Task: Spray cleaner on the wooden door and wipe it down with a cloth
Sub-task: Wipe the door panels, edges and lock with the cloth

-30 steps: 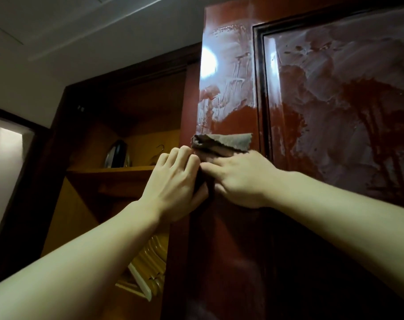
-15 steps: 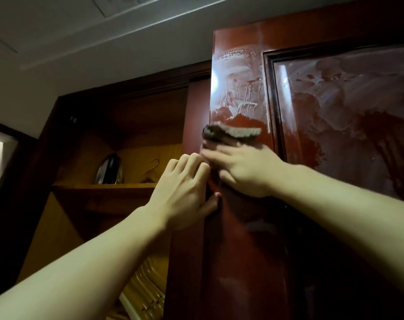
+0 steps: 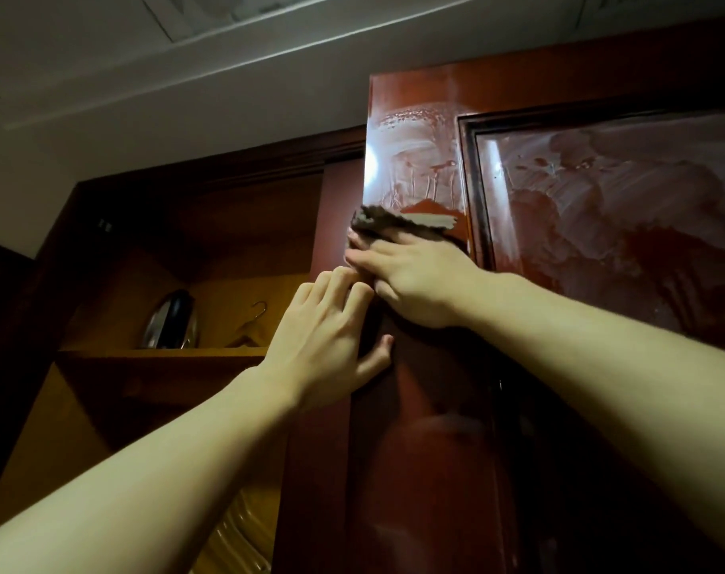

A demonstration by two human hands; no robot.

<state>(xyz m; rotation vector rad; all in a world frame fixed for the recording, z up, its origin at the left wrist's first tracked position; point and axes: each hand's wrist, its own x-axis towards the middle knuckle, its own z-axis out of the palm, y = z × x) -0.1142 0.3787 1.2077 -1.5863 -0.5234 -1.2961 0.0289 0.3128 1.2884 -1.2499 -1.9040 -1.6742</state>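
Red-brown wooden door (image 3: 414, 408) carries white cleaner streaks (image 3: 414, 159) near its top. The right hand (image 3: 418, 279), fingers flat, presses the grey cloth (image 3: 398, 222) onto the stile just below them. The left hand (image 3: 327, 337) has its grip clamped round the door edge, presumably to steady the leaf against wiping pressure.

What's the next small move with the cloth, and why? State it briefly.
Probably slide the cloth straight up under the right hand. It sits pressed on the door just below a white, streaky film of cleaner that reaches toward the top corner, unwiped, while the wood beneath looks clear. The left hand grips the door's edge, steadying it.
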